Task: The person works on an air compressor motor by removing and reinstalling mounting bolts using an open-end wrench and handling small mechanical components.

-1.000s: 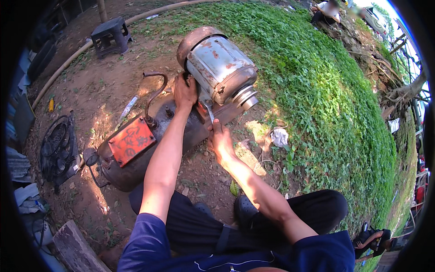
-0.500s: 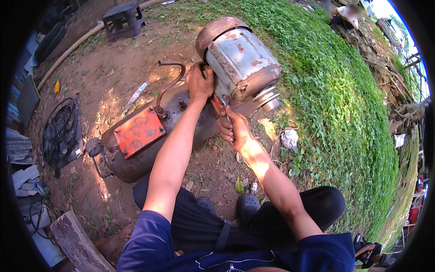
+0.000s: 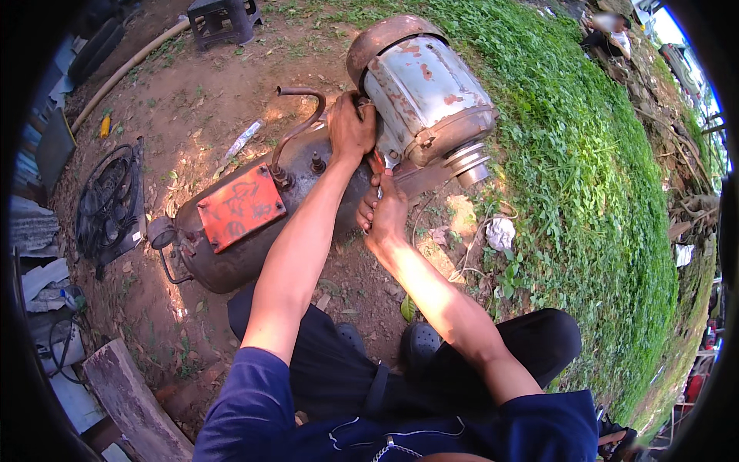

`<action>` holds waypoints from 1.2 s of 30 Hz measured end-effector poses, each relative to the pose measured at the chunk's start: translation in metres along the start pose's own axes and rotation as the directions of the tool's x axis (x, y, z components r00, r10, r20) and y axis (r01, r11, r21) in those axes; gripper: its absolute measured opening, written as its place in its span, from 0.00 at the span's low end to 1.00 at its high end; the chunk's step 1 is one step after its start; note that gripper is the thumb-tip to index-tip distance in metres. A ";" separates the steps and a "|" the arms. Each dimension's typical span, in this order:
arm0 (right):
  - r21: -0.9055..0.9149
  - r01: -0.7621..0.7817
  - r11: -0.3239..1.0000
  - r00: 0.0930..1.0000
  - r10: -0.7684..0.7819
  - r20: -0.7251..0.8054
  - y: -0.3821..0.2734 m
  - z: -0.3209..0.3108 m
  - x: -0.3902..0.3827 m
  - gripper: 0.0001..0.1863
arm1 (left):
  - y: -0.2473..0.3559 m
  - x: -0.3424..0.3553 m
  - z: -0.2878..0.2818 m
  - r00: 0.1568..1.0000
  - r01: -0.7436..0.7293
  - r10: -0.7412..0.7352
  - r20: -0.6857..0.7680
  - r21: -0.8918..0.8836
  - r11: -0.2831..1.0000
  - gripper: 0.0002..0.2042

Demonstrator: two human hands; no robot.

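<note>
A rusty grey electric motor (image 3: pixel 423 92) sits on top of a dark, dirty air tank (image 3: pixel 254 231) lying on bare earth. An orange-red plate (image 3: pixel 242 206) is bolted to the tank's side, and a bent rusty pipe (image 3: pixel 296 123) rises from it. My left hand (image 3: pixel 350 127) grips the rear edge of the motor housing. My right hand (image 3: pixel 385 209) is closed around a thin red-handled tool (image 3: pixel 379 168) that points up at the motor's base. The tool's tip is hidden between my hands and the motor.
A black fan guard (image 3: pixel 108 202) lies on the ground at the left. Beyond the tank are a dark plastic stool (image 3: pixel 223 17) and a long hose (image 3: pixel 123 73). Grass (image 3: pixel 585 169) covers the right side. A wooden plank (image 3: pixel 135 400) lies at lower left.
The view has drawn closer to the motor. My left hand stays on the motor's rear edge, and my right hand has risen closer under it with the tool.
</note>
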State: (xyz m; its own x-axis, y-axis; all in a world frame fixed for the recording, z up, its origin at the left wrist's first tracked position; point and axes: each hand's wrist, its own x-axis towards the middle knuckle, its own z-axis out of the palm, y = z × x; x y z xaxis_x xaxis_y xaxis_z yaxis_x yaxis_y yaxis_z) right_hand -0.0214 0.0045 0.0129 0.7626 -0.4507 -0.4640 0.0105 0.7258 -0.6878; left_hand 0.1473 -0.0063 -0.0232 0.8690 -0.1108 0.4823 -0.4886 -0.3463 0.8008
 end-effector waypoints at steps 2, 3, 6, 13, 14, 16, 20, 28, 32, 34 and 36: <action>0.026 0.050 0.998 0.999 -0.049 -0.024 -0.002 0.012 0.003 0.15 | 0.002 0.008 -0.001 0.999 -0.035 0.035 -0.010 -0.015 0.999 0.20; 0.022 0.055 0.998 0.998 -0.055 -0.003 0.001 0.011 0.006 0.16 | 0.000 0.007 -0.003 1.000 -0.008 0.008 0.011 0.006 1.000 0.19; 0.024 0.025 0.999 0.999 -0.026 0.034 -0.003 0.011 0.009 0.16 | -0.002 0.012 -0.003 0.999 0.029 -0.030 0.036 0.026 0.999 0.19; -0.165 -0.051 0.985 0.993 0.068 0.097 -0.030 -0.008 -0.025 0.18 | 0.002 0.012 0.000 1.000 0.016 -0.017 0.022 0.024 1.000 0.20; -0.194 -0.047 0.980 0.992 0.069 0.110 -0.027 -0.007 -0.036 0.19 | -0.001 0.014 -0.003 0.999 0.036 -0.037 0.023 0.022 0.999 0.20; -0.258 -0.040 0.965 0.991 0.070 0.110 -0.023 -0.014 -0.053 0.20 | -0.001 0.009 -0.003 0.995 0.090 -0.090 0.042 0.001 0.996 0.20; -0.746 0.302 0.594 0.949 -0.265 0.172 -0.024 -0.042 -0.054 0.23 | 0.003 0.009 -0.004 0.992 0.117 -0.116 0.054 -0.007 0.993 0.21; -0.857 0.414 0.305 0.905 -0.239 0.352 -0.070 -0.066 -0.007 0.20 | 0.002 0.008 -0.002 0.997 0.081 -0.081 0.010 -0.008 0.997 0.20; -0.814 0.237 0.530 0.964 -0.025 0.265 -0.081 -0.061 0.005 0.20 | 0.005 0.009 -0.003 0.995 0.095 -0.094 0.030 -0.020 0.995 0.20; -0.763 0.180 0.621 0.967 0.028 0.252 -0.081 -0.056 0.006 0.20 | 0.005 0.010 -0.004 0.995 0.097 -0.096 0.040 -0.028 0.995 0.20; -0.736 0.119 0.666 0.974 0.067 0.218 -0.080 -0.050 0.004 0.20 | 0.004 0.009 -0.004 0.997 0.078 -0.077 0.026 -0.031 0.996 0.20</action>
State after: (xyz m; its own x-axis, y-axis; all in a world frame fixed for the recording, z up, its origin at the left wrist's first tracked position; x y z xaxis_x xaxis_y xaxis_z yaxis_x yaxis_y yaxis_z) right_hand -0.0510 -0.0816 0.0383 0.8840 -0.2773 -0.3764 -0.3786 0.0478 -0.9243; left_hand 0.1528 -0.0053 -0.0142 0.9056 -0.1084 0.4100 -0.4220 -0.3244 0.8465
